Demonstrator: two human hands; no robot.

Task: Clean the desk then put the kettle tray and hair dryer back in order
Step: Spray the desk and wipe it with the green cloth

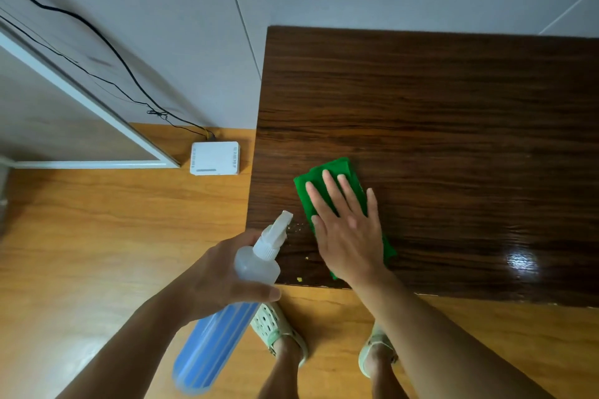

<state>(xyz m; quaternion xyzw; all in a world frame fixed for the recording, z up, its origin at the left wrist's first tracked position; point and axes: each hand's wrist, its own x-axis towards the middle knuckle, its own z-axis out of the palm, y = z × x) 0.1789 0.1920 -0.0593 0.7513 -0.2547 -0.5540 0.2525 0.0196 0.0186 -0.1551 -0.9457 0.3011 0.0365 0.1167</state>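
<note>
At the front left corner of the desk (453, 123) a green cloth (327, 173) is pressed beneath the flat right hand (348, 232), a spray bottle (257, 264) is gripped in the left hand (220, 278) alongside, and what may be crumbs (300, 278) are seen between them.

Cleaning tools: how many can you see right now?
2. A spray bottle held by the left hand at the desk's front-left corner; a green cloth flat under the right hand on the desk. Others may be out of frame.
</note>
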